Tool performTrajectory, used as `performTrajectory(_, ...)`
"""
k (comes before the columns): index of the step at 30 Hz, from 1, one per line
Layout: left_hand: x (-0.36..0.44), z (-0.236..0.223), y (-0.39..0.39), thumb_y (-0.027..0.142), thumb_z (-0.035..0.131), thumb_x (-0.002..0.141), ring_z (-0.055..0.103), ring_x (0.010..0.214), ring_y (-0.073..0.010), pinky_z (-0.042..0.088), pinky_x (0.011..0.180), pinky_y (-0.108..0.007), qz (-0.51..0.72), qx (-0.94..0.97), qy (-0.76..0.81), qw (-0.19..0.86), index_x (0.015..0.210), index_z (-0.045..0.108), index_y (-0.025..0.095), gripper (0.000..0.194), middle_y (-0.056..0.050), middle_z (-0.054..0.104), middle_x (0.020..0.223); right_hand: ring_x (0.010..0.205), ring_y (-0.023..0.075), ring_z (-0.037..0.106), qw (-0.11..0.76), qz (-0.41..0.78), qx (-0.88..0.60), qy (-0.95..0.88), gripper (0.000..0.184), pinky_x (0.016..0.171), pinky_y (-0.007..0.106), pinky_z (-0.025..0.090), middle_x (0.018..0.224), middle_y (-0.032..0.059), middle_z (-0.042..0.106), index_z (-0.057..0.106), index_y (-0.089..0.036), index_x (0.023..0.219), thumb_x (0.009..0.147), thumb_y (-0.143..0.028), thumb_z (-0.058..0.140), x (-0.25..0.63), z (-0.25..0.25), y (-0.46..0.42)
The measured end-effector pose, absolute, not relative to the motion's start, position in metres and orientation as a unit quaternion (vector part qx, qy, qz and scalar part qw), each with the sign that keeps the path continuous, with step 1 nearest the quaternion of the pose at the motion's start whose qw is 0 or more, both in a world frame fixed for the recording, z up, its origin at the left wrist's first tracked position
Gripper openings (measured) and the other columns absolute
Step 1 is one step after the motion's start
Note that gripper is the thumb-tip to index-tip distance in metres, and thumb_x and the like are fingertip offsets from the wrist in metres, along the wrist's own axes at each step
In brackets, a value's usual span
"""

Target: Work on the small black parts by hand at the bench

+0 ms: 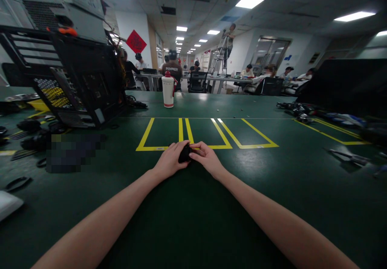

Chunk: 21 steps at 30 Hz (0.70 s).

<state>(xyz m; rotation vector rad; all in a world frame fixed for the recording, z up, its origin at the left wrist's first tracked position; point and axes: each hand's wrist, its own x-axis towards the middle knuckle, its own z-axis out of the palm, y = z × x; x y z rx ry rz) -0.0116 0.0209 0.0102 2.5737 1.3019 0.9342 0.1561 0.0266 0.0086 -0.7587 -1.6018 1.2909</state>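
A small dark object (184,154) is between my hands, low over the green table at the near edge of the yellow tape outlines. Its kind I cannot make out; it looks black and rounded. My left hand (173,157) wraps round it from the left, thumb below and fingers over the top. From the right, my right hand (206,159) pinches at its side with thumb and fingertips. The fingers cover much of the object. Yellow tape (157,148) runs just beyond my hands.
An open black computer case (87,75) stands at the left, a silver power supply (81,19) above it. A white cup (168,91) with a red lid stands behind the tape. Pliers-like tools (347,156) and cables lie right. Several people work in the background, one on a ladder (219,53).
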Motion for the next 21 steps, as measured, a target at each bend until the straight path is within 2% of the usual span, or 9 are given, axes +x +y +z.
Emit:
performTrajectory(5, -0.0117, 0.0093, 0.0218, 0.022, 0.060, 0.067, 0.046, 0.101, -0.0228, 0.040, 0.082, -0.039, 0.310, 0.846, 0.430, 0.056, 0.121, 0.029, 0.023, 0.063, -0.006, 0.048, 0.114, 0.105, 0.0171, 0.048, 0.442, 0.528, -0.334, -0.644, 0.034, 0.094, 0.038, 0.037, 0.108, 0.0025, 0.052, 0.049, -0.022, 0.103, 0.070, -0.020, 0.057, 0.1570, 0.0068, 0.0296)
performTrajectory(16, -0.0107, 0.0096, 0.0216, 0.022, 0.060, 0.067, 0.047, 0.098, -0.0218, 0.040, 0.083, -0.037, 0.309, 0.847, 0.429, 0.048, 0.121, 0.030, 0.022, 0.062, -0.006, 0.048, 0.113, 0.091, 0.0157, 0.057, 0.448, 0.548, -0.305, -0.637, 0.023, 0.084, 0.036, 0.044, 0.095, -0.0003, 0.055, 0.048, -0.022, 0.087, 0.067, -0.021, 0.060, 0.1552, 0.0069, 0.0277)
performTrajectory(21, -0.0116, 0.0096, 0.0212, 0.023, 0.060, 0.067, 0.047, 0.098, -0.0219, 0.040, 0.082, -0.038, 0.310, 0.846, 0.429, 0.056, 0.122, 0.029, 0.023, 0.063, -0.006, 0.048, 0.113, 0.099, 0.0168, 0.053, 0.438, 0.531, -0.327, -0.648, 0.031, 0.089, 0.037, 0.041, 0.104, 0.0022, 0.053, 0.049, -0.022, 0.098, 0.069, -0.020, 0.058, 0.1569, 0.0099, 0.0278)
